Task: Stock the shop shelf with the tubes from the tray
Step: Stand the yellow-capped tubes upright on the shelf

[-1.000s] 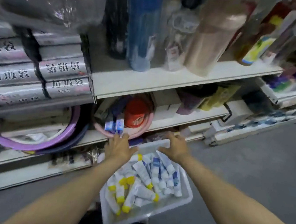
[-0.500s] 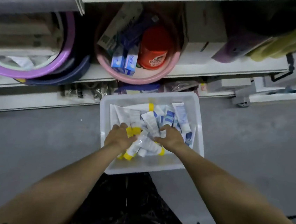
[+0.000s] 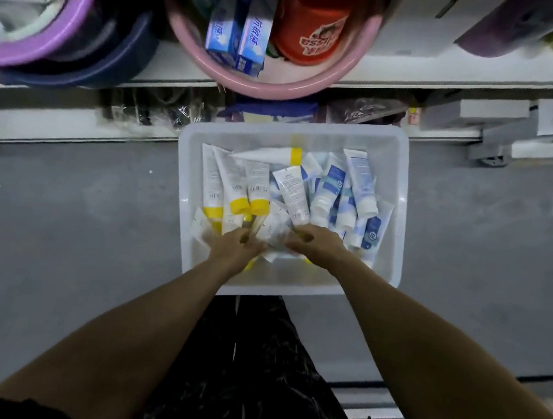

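White squeezable tubes (image 3: pixel 290 190), some yellow-capped and some blue-printed, lie heaped in the tray (image 3: pixel 400 222). A second ago both hands were up at the tray's far rim. Now they are down at its near end, so a fresh pickup is probably starting and no tube has left the tray yet. The left hand (image 3: pixel 237 248) curls round yellow-capped tubes. The right hand (image 3: pixel 320 246) closes its fingers on white ones beside it, though blur hides the exact hold. The tubes look glossy and soft, with flat crimped tails, and likely slip against each other. The tray is translucent rigid plastic with rounded corners. Beyond the tray's far edge, a round glossy pink basin (image 3: pixel 280 91) on the shelf (image 3: pixel 435 79) holds cardboard toothpaste boxes (image 3: pixel 238 43).
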A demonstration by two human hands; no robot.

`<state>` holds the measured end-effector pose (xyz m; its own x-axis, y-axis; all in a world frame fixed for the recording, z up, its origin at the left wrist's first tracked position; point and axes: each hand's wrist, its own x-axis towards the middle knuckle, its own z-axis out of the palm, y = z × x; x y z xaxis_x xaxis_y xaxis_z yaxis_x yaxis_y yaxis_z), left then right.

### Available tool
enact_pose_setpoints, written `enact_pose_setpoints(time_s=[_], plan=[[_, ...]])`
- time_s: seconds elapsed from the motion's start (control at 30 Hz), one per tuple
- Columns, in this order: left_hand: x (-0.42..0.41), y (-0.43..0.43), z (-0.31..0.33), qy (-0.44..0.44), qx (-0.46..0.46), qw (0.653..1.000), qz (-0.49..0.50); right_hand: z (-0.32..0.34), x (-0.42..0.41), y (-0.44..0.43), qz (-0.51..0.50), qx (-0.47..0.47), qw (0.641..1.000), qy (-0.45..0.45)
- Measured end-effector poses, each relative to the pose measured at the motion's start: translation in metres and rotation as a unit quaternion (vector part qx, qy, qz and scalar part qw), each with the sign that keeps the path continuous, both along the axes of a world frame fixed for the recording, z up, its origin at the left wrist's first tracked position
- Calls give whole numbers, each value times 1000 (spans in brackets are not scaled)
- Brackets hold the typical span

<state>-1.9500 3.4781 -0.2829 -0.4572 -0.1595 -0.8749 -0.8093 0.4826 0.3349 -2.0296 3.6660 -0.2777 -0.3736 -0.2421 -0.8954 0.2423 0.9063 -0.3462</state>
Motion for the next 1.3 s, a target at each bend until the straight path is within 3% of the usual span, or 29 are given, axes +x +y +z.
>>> enact_pose_setpoints(time_s=[0.3, 0.43, 0.67, 0.9, 1.07, 1.3], plan=[[11, 4, -18, 42, 22, 993, 110, -53, 11, -13, 74, 86, 994, 4], [13, 7, -25, 34, 15, 994, 99, -67, 14, -15, 48, 96, 994, 7], [18, 8, -31, 49, 3, 994, 97, -52, 14, -5, -22, 33, 999, 31], [20, 19, -27, 58, -3, 993, 106, -48, 10, 7, -3, -34, 998, 60], [13, 32, -30, 33, 9, 993, 112, -38, 6, 11, -27, -60, 998, 13], [12, 38, -31, -10, 20, 991, 131, -7, -10, 28, -143, -56, 982, -110]])
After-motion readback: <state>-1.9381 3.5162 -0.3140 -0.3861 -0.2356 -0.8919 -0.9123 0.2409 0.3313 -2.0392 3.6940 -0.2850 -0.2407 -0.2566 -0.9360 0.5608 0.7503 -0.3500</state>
